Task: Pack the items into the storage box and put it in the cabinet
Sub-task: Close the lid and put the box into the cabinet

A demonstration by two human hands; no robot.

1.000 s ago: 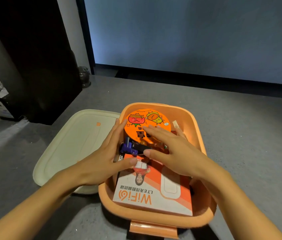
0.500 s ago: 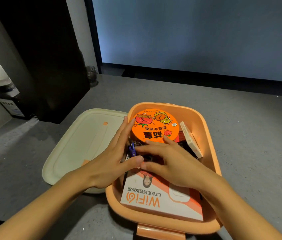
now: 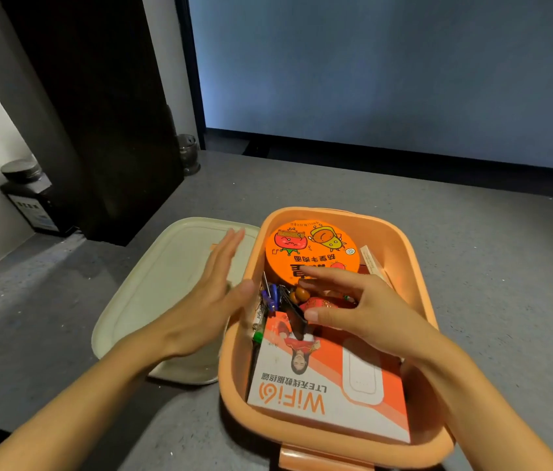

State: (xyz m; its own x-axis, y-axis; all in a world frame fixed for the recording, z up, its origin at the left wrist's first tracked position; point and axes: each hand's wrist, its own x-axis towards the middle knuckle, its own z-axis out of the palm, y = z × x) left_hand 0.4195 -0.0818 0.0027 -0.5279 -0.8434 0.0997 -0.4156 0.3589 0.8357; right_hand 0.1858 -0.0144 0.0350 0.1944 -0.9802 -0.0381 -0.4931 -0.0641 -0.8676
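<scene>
The left hand (image 3: 213, 297) is flat with fingers extended; the right hand (image 3: 353, 307) is spread, palm down.

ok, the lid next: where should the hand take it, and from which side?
Probably the lid's long left edge, coming from the left. It lies flat on the floor, so only the rim gives a hold. Its right edge sits tight against the box, and the left hand hovers open over that side, holding nothing.

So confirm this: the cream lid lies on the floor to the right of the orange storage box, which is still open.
Wrong side. The head view shows the cream lid lying on the floor to the left of the orange storage box, which is still open.
</scene>
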